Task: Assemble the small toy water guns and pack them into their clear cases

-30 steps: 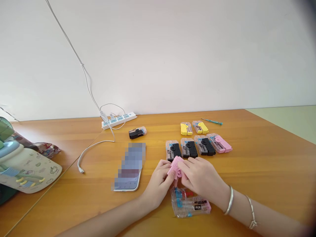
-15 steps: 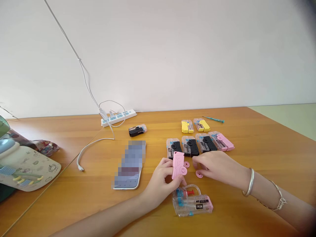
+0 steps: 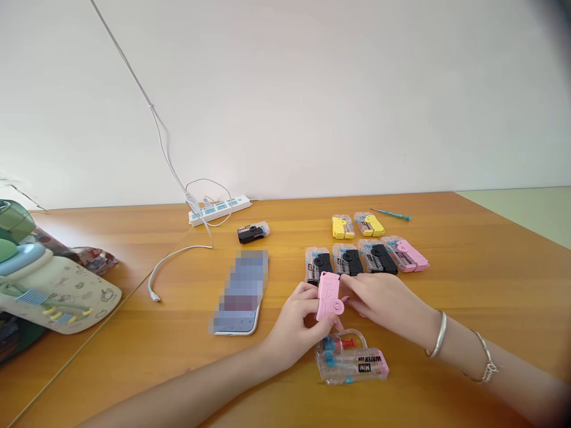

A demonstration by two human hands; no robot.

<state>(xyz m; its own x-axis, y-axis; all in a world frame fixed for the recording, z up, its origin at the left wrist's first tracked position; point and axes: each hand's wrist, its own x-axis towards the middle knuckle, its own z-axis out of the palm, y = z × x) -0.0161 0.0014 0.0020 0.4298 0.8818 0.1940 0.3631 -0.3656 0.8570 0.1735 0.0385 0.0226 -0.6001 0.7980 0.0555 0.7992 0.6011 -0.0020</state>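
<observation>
My left hand (image 3: 294, 321) grips a pink plastic water gun cover (image 3: 329, 294) between thumb and fingers, raised over the table, its round end toward me. Beside it, my right hand (image 3: 375, 297) has its fingers drawn together near the cover's right edge. A bit of pink shows by those fingertips, but what they hold is mostly hidden. Just below both hands lies a clear mini water gun body (image 3: 352, 364) with blue inner parts, a red plug, a bent clear tube and a pink end.
Beyond my hands stand black water guns (image 3: 350, 260), a pink one (image 3: 408, 254) and two yellow ones (image 3: 342, 227). A screwdriver (image 3: 392, 214) lies behind. To the left are a phone (image 3: 241, 291), another black water gun (image 3: 253, 232), a power strip (image 3: 220, 209), a white cable and a bottle (image 3: 62, 291).
My right hand has moved left, up against the pink cover. The small pink rings seen earlier near its fingers are now mostly covered. My left hand keeps its grip; the view has shifted slightly.
</observation>
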